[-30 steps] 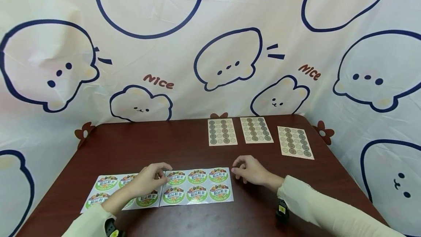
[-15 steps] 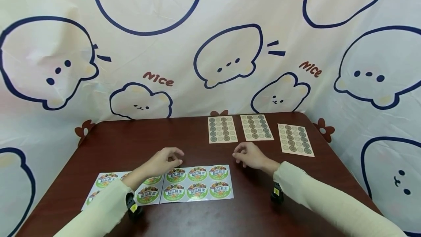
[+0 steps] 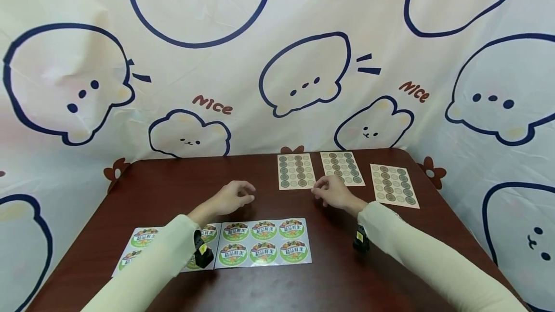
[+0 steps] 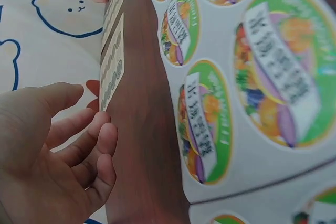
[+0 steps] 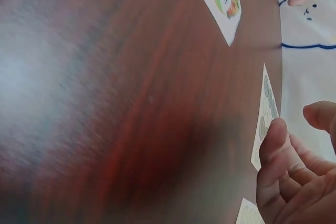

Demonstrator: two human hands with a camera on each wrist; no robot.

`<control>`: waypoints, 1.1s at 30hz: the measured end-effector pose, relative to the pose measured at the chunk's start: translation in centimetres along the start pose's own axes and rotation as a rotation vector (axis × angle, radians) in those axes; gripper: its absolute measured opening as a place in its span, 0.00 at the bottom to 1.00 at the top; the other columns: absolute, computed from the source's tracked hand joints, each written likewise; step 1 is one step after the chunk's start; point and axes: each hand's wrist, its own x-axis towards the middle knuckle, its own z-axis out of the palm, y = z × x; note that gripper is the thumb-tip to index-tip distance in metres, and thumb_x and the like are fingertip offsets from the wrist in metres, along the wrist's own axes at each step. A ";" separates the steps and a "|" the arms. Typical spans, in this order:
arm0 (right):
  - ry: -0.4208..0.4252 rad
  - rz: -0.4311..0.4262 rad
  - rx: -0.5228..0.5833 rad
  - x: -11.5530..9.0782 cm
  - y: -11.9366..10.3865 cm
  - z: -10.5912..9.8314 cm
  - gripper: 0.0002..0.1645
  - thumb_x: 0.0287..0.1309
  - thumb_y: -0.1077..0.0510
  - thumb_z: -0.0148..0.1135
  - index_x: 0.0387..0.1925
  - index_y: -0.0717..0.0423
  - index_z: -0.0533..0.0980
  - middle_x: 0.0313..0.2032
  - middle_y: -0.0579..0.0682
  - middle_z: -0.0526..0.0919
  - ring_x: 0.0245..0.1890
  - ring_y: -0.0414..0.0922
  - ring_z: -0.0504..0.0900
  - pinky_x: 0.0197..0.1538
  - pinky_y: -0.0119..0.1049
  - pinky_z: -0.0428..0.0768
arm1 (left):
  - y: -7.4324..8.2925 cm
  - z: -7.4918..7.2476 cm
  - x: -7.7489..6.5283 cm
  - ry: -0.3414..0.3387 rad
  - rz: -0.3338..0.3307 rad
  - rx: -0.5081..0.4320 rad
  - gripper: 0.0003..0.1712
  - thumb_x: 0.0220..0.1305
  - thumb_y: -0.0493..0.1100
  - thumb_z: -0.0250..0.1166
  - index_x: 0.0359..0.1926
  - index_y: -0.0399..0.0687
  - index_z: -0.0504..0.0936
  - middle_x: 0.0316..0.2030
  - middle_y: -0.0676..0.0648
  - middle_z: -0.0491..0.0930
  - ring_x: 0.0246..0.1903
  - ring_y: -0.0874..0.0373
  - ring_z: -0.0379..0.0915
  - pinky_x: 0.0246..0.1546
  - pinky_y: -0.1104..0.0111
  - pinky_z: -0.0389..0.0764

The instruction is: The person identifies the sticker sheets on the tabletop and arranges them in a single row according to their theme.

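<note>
Two white sheets of round fruit stickers lie edge to edge on the table, the right sheet (image 3: pixel 265 243) in full view and the left sheet (image 3: pixel 136 244) partly covered by my left sleeve. My left hand (image 3: pixel 230 198) hovers beyond their far edge, fingers loosely bent, holding nothing. In the left wrist view, thumb and fingertips of this left hand (image 4: pixel 58 150) stand apart. My right hand (image 3: pixel 335 191) is at the near edges of the left beige sheet (image 3: pixel 297 171) and middle beige sheet (image 3: pixel 342 162) of small round stickers. Its fingers, loosely curled, hold nothing.
A third beige sheet (image 3: pixel 394 186) of round stickers lies to the right of my right hand. The brown table (image 3: pixel 173 187) ends at a cloth backdrop (image 3: pixel 243 81) with cartoon drawings. Black wrist devices sit at both cuffs.
My left hand has lifted off the sticker sheets and moved right and away from me, past their far edge. My right hand has moved farther forward, up to the beige sheets.
</note>
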 end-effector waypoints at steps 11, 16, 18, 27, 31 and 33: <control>0.056 0.020 -0.041 2.4 0.0 -0.8 0.11 0.69 0.59 0.60 0.45 0.64 0.78 0.30 0.59 0.84 0.18 0.41 0.77 0.28 0.32 0.74 | 1.6 2.4 3.7 0.037 -0.047 0.048 0.18 0.73 0.40 0.60 0.60 0.38 0.78 0.49 0.40 0.82 0.41 0.52 0.76 0.43 0.61 0.79; 0.061 0.050 -0.062 3.3 0.2 -0.7 0.12 0.69 0.57 0.60 0.45 0.62 0.78 0.29 0.53 0.82 0.20 0.41 0.79 0.29 0.31 0.74 | 2.0 3.5 5.0 0.053 -0.064 0.028 0.18 0.72 0.41 0.61 0.59 0.40 0.78 0.50 0.40 0.81 0.44 0.51 0.76 0.48 0.58 0.79; 0.062 0.059 -0.073 3.6 0.2 -0.7 0.13 0.69 0.56 0.61 0.46 0.62 0.78 0.29 0.52 0.82 0.21 0.42 0.79 0.29 0.31 0.74 | 2.1 3.7 5.4 0.063 -0.077 0.017 0.18 0.72 0.42 0.61 0.60 0.41 0.78 0.51 0.40 0.81 0.45 0.50 0.76 0.50 0.56 0.79; 0.074 0.094 -0.108 4.3 -0.4 -0.6 0.15 0.69 0.54 0.61 0.49 0.62 0.77 0.32 0.51 0.82 0.24 0.42 0.80 0.30 0.31 0.75 | 2.4 3.8 6.6 0.117 -0.128 -0.025 0.20 0.73 0.42 0.60 0.62 0.41 0.76 0.57 0.37 0.78 0.52 0.46 0.75 0.56 0.53 0.78; 0.067 0.118 -0.123 4.5 -0.4 -0.6 0.16 0.68 0.54 0.62 0.50 0.62 0.77 0.34 0.52 0.82 0.24 0.41 0.80 0.29 0.31 0.75 | 2.4 4.2 6.9 0.130 -0.140 -0.033 0.21 0.73 0.42 0.60 0.63 0.40 0.75 0.58 0.36 0.77 0.52 0.45 0.75 0.57 0.52 0.78; 0.066 0.131 -0.124 4.7 -0.4 -0.6 0.17 0.68 0.54 0.62 0.51 0.63 0.77 0.35 0.53 0.83 0.24 0.41 0.80 0.29 0.31 0.76 | 2.4 4.5 7.0 0.134 -0.143 -0.040 0.22 0.73 0.42 0.60 0.64 0.40 0.74 0.58 0.36 0.77 0.52 0.46 0.75 0.56 0.53 0.78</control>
